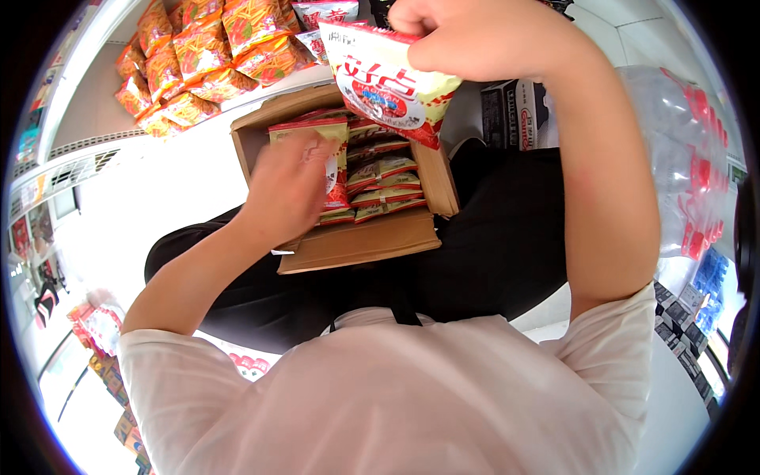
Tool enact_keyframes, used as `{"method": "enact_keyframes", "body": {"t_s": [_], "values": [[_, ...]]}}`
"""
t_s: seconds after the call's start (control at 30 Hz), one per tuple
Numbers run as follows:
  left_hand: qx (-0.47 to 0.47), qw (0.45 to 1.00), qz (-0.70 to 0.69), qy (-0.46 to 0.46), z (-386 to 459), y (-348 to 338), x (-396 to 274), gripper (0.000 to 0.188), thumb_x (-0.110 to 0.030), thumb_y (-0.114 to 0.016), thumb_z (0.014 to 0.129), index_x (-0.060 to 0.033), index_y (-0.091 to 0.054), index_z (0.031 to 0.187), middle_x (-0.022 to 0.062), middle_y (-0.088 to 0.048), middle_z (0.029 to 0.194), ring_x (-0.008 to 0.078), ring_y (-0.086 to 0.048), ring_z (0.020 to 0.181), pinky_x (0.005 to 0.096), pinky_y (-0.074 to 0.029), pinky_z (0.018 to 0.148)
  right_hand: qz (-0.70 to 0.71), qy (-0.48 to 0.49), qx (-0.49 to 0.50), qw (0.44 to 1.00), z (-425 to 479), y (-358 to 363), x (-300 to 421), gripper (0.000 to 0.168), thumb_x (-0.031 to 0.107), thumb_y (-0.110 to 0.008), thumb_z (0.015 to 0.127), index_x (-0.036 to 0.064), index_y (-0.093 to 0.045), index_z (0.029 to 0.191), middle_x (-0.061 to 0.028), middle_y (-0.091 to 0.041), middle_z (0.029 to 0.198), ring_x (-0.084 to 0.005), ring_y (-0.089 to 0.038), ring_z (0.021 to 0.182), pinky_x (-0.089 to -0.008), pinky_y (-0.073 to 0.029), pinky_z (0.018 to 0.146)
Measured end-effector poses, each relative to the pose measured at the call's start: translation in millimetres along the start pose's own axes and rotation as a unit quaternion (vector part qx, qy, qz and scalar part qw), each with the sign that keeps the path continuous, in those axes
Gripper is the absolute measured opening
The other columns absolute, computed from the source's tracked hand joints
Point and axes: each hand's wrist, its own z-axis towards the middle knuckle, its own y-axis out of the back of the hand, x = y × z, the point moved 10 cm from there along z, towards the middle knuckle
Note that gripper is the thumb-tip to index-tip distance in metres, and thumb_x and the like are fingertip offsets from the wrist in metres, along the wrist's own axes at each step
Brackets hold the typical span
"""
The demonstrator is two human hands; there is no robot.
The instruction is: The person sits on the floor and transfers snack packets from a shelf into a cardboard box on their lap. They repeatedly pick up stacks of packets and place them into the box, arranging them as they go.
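Observation:
My right hand (469, 44) pinches the upper edge of a yellow, white and red snack packet (386, 89), which hangs tilted above the far right part of an open cardboard box (362, 246). The box stands before my crossed legs with its near flap folded outward. Inside it are several similar snack packets (386, 196), stacked in a row on the right. My left hand (291, 178), slightly blurred, is over another snack packet (335, 133) at the box's left side. Its fingers cover the middle of that packet, so their grip is hidden.
Several orange snack bags (202, 53) are piled on a low shelf (89, 113) at the far left, beside silvery bags (323, 15). A black and white carton (513, 116) stands behind my right knee. Shrink-wrapped bottles with red caps (683, 160) stand right of my right arm.

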Motion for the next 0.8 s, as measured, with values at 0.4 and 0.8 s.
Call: {"method": "enact_keyframes", "body": {"t_s": [0.4,0.8], "values": [[0.220,0.964,0.061,0.136,38.8,-154.6,-16.2,0.052,-0.036,-0.070,0.092,0.0042,-0.063,0.125,0.0248,-0.055,0.134,0.0419,-0.053,0.129,0.0530,-0.051,0.102,-0.089,0.221,-0.011,0.971,36.2,-75.8,1.9,0.023,-0.006,-0.064,0.069,0.001,-0.042,0.069,-0.0120,-0.047,0.062,-0.0275,-0.050,0.060,-0.0409,-0.038,0.054],[0.207,0.976,0.029,0.065,4.4,-136.3,-22.0,0.051,-0.030,-0.068,0.088,0.0074,-0.064,0.123,0.0253,-0.061,0.127,0.0374,-0.057,0.126,0.0479,-0.047,0.102,-0.347,-0.009,0.106,0.932,42.2,-123.4,-13.7,0.024,-0.002,-0.072,0.074,0.004,-0.077,0.097,-0.0166,-0.075,0.100,-0.0352,-0.074,0.097,-0.0430,-0.062,0.078]]}}
